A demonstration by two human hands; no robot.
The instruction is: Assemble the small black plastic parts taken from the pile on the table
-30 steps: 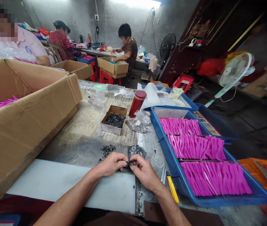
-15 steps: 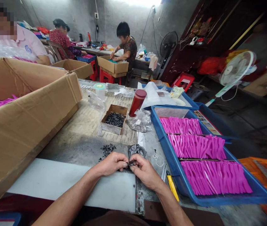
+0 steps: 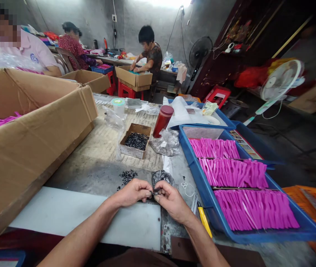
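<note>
My left hand and my right hand meet fingertip to fingertip over the near part of the table. Both are closed in a pinch around something small and dark, too small to name. Just beyond them lies a black plastic bag, partly hidden by my right fingers. A loose pile of small black pieces is spread left of the bag. Farther back, a small cardboard box holds many thin black pieces. Beneath my left forearm lies a white board.
A large cardboard box with pink pieces takes up the left. On the right, a blue tray holds rows of pink strips. A yellow-handled tool, a red canister and a clear bag stand or lie nearby. Several people sit behind.
My hands stay pinched together in nearly the same place, with only slight finger movement. A person in red at the back has extended a hand toward a blue tray.
</note>
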